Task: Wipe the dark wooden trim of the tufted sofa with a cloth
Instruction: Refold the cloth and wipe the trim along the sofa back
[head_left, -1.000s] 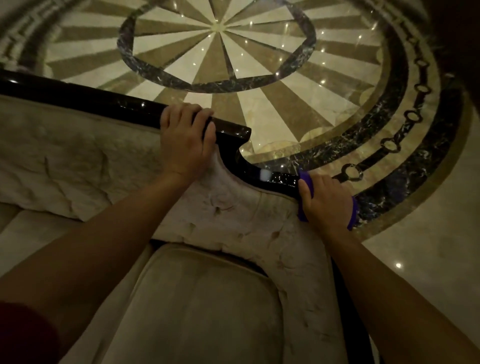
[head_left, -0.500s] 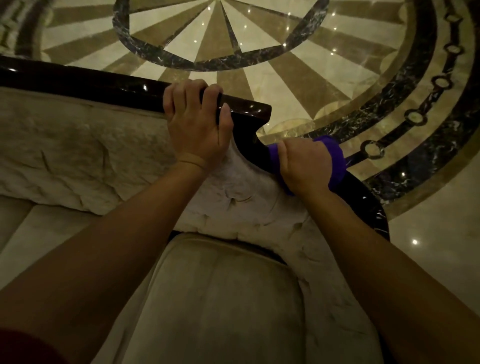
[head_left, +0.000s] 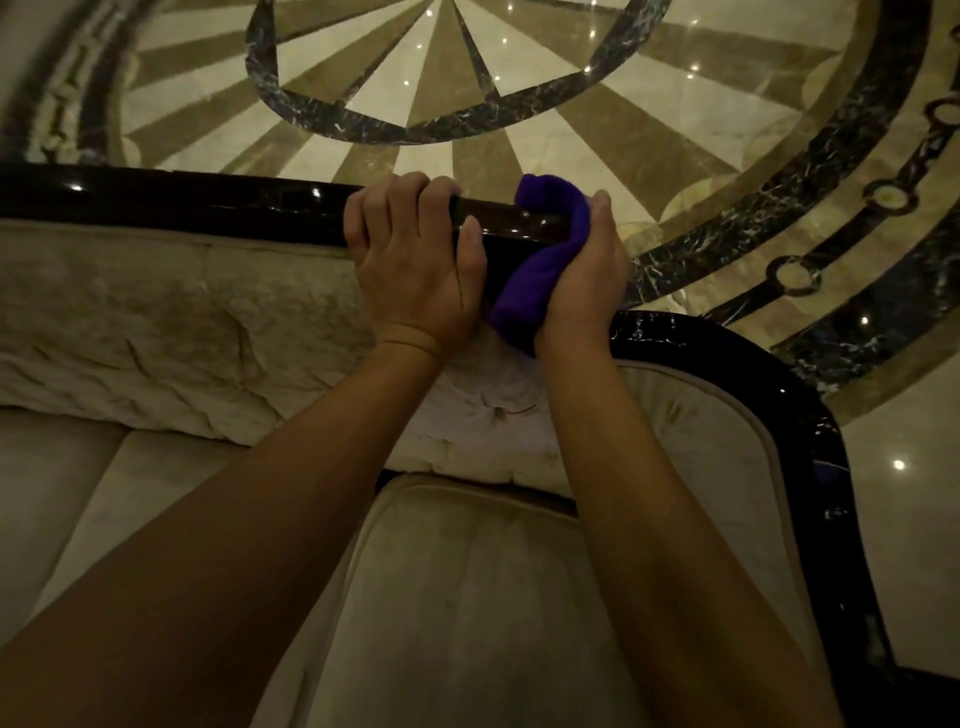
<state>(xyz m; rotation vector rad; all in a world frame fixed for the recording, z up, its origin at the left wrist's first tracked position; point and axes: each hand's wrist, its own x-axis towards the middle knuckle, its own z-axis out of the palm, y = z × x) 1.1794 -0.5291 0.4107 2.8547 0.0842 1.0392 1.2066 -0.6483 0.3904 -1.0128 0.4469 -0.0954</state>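
Note:
The glossy dark wooden trim runs along the top of the beige tufted sofa back, then steps down and curves around the right arm. My left hand is clamped over the top rail just left of its end. My right hand presses a purple cloth around the end of that rail, where the trim drops down. The cloth drapes over the rail's top and down its front. The two hands nearly touch.
Beige seat cushions lie below my forearms. Behind the sofa spreads a polished marble floor with a radial inlay and a dark ring border. The lower trim curves down the right side.
My right hand with the cloth slid up and left along the curved lower trim to the end of the top rail. My left hand kept its grip on the rail.

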